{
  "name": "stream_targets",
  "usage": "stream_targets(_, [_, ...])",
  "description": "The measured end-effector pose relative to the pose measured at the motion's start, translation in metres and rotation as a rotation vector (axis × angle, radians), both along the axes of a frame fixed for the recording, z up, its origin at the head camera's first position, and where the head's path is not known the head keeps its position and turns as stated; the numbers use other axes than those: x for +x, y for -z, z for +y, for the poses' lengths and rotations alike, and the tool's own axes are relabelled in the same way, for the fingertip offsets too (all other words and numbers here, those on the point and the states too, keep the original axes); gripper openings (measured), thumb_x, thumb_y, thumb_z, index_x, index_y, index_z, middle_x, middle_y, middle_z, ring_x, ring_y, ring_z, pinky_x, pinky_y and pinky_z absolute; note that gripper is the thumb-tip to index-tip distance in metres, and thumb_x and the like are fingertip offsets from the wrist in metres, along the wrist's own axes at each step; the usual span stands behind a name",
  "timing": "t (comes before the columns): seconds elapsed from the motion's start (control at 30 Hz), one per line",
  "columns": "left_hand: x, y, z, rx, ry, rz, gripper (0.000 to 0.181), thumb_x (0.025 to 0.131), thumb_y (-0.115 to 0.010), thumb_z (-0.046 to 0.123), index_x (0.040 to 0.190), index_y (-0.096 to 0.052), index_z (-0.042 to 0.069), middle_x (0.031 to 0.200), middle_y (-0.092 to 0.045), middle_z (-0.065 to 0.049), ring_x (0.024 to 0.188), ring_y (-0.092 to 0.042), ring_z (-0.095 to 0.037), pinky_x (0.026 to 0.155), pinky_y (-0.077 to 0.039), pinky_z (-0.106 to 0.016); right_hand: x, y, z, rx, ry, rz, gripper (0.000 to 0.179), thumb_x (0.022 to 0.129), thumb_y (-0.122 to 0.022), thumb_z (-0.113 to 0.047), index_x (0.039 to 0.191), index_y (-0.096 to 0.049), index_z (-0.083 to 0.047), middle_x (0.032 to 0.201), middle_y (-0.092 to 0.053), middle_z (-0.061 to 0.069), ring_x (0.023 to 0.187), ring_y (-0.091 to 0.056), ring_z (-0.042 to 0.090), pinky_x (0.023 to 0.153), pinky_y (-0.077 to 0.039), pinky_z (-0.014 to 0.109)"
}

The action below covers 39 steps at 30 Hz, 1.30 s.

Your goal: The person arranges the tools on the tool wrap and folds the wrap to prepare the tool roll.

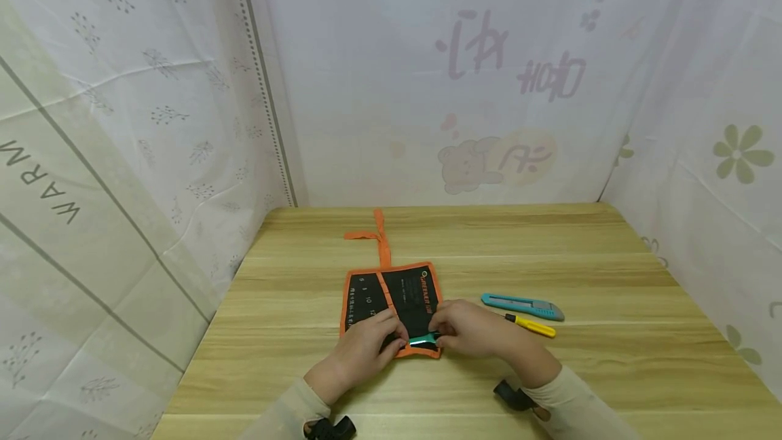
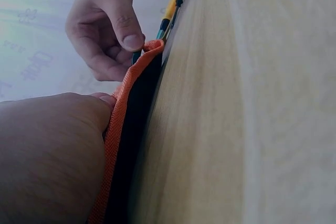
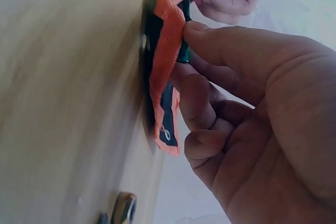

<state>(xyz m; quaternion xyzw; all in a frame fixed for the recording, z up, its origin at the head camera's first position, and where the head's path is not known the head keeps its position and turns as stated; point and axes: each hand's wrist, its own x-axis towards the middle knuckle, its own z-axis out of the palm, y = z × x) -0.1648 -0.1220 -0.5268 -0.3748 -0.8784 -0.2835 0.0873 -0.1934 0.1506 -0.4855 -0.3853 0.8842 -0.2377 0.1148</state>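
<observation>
A black tool pouch with orange trim lies spread on the table, with printed numbers and pocket seams on its face. My left hand pinches the orange edge at the pouch's near side. Close by, my right hand pinches a slim green tool lying across the pouch's lower part. The right wrist view shows the green tool beside the orange edge, between thumb and fingers. Its kind is hidden by the hands.
Right of the pouch lie a teal utility knife and a yellow-handled tool with a black collar. An orange tie strap stretches from the pouch's far edge. Patterned curtains hang behind and at both sides of the wooden table.
</observation>
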Motion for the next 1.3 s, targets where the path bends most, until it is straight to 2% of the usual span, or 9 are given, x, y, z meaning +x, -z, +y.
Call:
stream_targets(0.07, [0.0001,-0.0002,-0.0002,0.006,0.001,0.001,0.008,0.1,-0.075,0.023,0.102,-0.068,0.027,0.1,-0.057,0.018,0.084,-0.057,0.003,0.077,-0.053,-0.021,0.0,0.0008,-0.0028,-0.009,-0.003,-0.017,0.014,0.095,-0.08,-0.015,0.109,-0.079,-0.015,0.086,-0.056,-0.016,0.074,-0.054,0.002,0.071,-0.051,0.023])
stream_targets(0.2, [-0.0006,0.0016,-0.0003,0.016,0.014,-0.013,0.004,0.102,-0.072,0.025,0.101,-0.069,0.024,0.1,-0.056,0.018,0.083,-0.056,0.003,0.076,-0.052,-0.021,0.0013,0.0034,-0.007,-0.02,-0.001,-0.04,0.013,0.094,-0.08,-0.013,0.107,-0.079,-0.014,0.085,-0.056,-0.015,0.073,-0.055,0.001,0.07,-0.052,0.022])
stream_targets(0.3, [-0.0009,0.0029,-0.0004,0.017,0.014,-0.015,0.004,0.102,-0.072,0.025,0.101,-0.069,0.024,0.1,-0.056,0.017,0.083,-0.056,0.003,0.076,-0.052,-0.021,0.002,0.0053,-0.0083,-0.025,0.005,-0.031,0.013,0.094,-0.08,-0.013,0.107,-0.079,-0.013,0.086,-0.057,-0.013,0.072,-0.055,0.004,0.065,-0.05,0.022])
stream_targets(0.57, [-0.0011,0.0035,0.0004,0.015,-0.001,-0.008,0.009,0.1,-0.075,0.023,0.102,-0.067,0.028,0.1,-0.056,0.018,0.082,-0.055,0.003,0.075,-0.052,-0.02,0.0031,0.0055,-0.0089,-0.014,0.012,-0.003,0.015,0.096,-0.079,-0.015,0.111,-0.078,-0.013,0.09,-0.058,-0.011,0.071,-0.054,0.004,0.067,-0.049,0.022])
stream_targets(1.1, [-0.0015,0.0039,0.0001,0.017,0.026,-0.023,0.005,0.102,-0.072,0.028,0.099,-0.071,0.023,0.1,-0.057,0.017,0.083,-0.057,0.004,0.076,-0.052,-0.019,0.0035,0.01,-0.0063,-0.017,0.018,-0.03,0.017,0.095,-0.08,-0.014,0.112,-0.08,-0.014,0.087,-0.056,-0.017,0.069,-0.053,0.0,0.065,-0.05,0.021])
stream_targets(1.3, [-0.0009,0.0038,0.0003,0.022,0.022,-0.023,0.004,0.1,-0.075,0.025,0.099,-0.071,0.025,0.099,-0.057,0.018,0.083,-0.056,0.004,0.076,-0.052,-0.019,0.0047,0.0077,-0.0048,-0.044,0.017,-0.042,0.017,0.095,-0.079,-0.012,0.112,-0.081,-0.012,0.086,-0.057,-0.016,0.071,-0.054,0.0,0.066,-0.051,0.021])
